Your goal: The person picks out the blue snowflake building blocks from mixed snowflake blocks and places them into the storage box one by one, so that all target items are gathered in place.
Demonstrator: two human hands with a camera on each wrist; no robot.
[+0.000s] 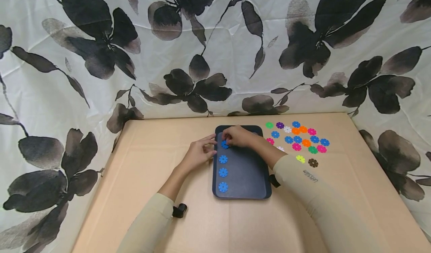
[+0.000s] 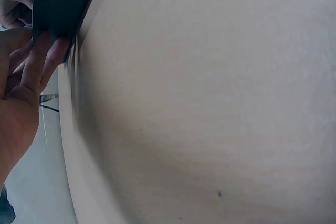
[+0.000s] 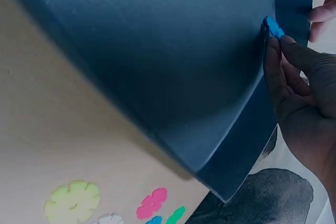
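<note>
In the head view, a blue disc (image 1: 225, 144) was pinched by the right hand (image 1: 238, 136) near the tray's (image 1: 247, 170) 11 o'clock corner, above three more discs (image 1: 223, 172) toward 6 o'clock; it was judged light, stiff and thin, best taken by its notched rim. In the left wrist view, the left hand's (image 2: 21, 87) straight fingertips (image 2: 41, 45) were pressed against the tray edge. In the right wrist view, the disc (image 3: 273, 26) was clamped at the fingertips (image 3: 274, 51), at their 12 o'clock.
</note>
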